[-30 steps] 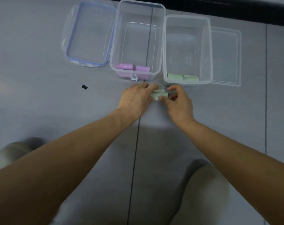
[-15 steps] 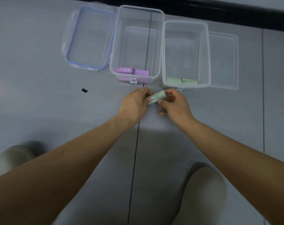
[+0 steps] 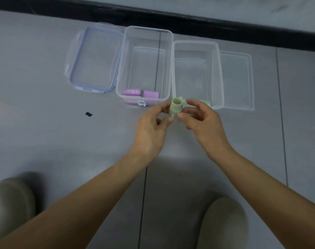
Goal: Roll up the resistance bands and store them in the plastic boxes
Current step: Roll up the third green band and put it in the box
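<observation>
A rolled green resistance band [image 3: 176, 107] stands on end above the floor, its coiled end facing me. My left hand [image 3: 153, 126] pinches its lower left side and my right hand [image 3: 201, 121] pinches its right side. Just behind it stand two clear plastic boxes. The left box [image 3: 144, 42] holds two purple rolls [image 3: 141, 93] at its near end. The right box [image 3: 195, 51] holds green rolls [image 3: 206, 102] at its near end, mostly hidden by my right hand.
A blue-rimmed lid [image 3: 94, 60] lies left of the boxes and a clear lid [image 3: 237, 78] lies to the right. A small black object [image 3: 88, 114] sits on the grey floor at left. My knees [image 3: 223, 223] show at the bottom.
The green roll left the floor and turned from lying sideways to standing on end between both hands. Both hands rose with it, in front of the right box.
</observation>
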Available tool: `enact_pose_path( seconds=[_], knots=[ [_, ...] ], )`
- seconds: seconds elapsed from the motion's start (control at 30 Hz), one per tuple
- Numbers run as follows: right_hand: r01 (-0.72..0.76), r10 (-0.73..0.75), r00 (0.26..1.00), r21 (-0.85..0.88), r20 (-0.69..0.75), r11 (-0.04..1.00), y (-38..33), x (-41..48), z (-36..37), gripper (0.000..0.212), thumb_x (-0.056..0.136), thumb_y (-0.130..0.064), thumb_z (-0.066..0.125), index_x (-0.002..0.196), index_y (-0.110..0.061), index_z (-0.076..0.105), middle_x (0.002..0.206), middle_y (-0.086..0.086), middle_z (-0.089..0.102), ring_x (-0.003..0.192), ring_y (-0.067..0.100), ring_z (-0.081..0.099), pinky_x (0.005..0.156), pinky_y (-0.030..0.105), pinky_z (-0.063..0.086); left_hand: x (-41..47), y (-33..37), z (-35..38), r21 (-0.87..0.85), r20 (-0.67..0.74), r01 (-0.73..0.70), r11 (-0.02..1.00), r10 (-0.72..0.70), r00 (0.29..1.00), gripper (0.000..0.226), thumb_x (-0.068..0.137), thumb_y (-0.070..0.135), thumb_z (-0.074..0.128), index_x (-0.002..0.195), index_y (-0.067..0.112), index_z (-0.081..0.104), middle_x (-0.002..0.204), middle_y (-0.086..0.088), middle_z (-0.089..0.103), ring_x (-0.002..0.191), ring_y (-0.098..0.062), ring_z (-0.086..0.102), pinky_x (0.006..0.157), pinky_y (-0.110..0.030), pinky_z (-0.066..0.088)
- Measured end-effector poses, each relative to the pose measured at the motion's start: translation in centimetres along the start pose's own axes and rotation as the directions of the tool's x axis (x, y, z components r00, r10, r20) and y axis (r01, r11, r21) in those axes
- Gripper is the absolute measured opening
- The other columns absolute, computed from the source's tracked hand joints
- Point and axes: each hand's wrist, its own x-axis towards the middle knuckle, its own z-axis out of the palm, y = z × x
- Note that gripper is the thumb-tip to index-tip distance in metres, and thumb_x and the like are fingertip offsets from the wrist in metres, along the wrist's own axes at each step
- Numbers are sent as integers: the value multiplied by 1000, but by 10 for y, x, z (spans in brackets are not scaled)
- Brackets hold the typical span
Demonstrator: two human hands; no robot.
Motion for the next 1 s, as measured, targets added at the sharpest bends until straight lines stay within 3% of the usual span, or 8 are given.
enact_pose_path(
  seconds=[0.13,0.23,0.33,0.43,0.6,0.73,0.9,1.0],
  knots=[
    [143,-135,988,-113,78,983,-16,11,-15,33,85,-22,75,117,-26,69,105,-14,71,92,11,66,86,26,54,13,19,9,124,-12,-114,986,117,993,28,91,18,63,119,24,61,106,16,67,72,5,54,68,-8,38],
    [239,-222,970,-247,96,939,-25,21,-26,33,84,-27,76,116,-29,67,107,-15,68,95,11,63,84,29,54,24,29,10,281,1,-226,933,235,972,24,92,19,61,115,25,56,88,17,60,67,-3,50,63,-17,42],
    [349,-314,937,-410,153,843,-29,34,-32,30,87,-31,72,117,-29,64,109,-16,64,99,8,61,85,34,54,34,35,10,404,-7,-269,874,298,955,18,91,24,62,107,22,55,74,14,49,65,-11,48,58,-30,41],
    [452,-374,891,-573,258,683,-31,51,-37,29,89,-37,66,117,-30,62,108,-16,63,99,11,56,86,37,50,49,32,10,480,-10,-265,836,308,951,23,86,34,69,98,18,57,77,7,52,73,-18,50,60,-34,40],
    [517,-310,853,-754,419,404,-35,94,-36,27,89,-40,64,110,-25,63,101,-8,62,95,15,49,75,29,35,70,19,4,603,31,-224,766,258,966,31,82,29,74,108,14,64,106,-4,56,91,-25,57,72,-37,48],
    [510,-164,860,-829,483,229,-30,126,-30,25,90,-41,63,109,-25,61,100,-5,61,94,16,43,75,33,41,75,16,-5,648,106,-254,718,246,963,47,84,23,69,129,17,56,120,-6,53,101,-28,55,81,-40,49],
    [462,-24,885,-869,465,177,-23,150,-33,20,91,-37,61,107,-25,60,98,-2,60,94,19,46,74,36,42,79,10,-4,705,196,-317,634,254,947,58,85,43,69,136,21,53,135,-4,54,112,-30,52,93,-41,43],
    [450,30,886,-874,462,183,-17,156,-32,25,90,-37,64,112,-26,61,103,-2,62,99,21,49,79,38,45,81,7,-3,753,228,-353,555,282,932,64,81,53,67,136,24,53,140,1,53,114,-30,49,93,-43,39]
  ],
)
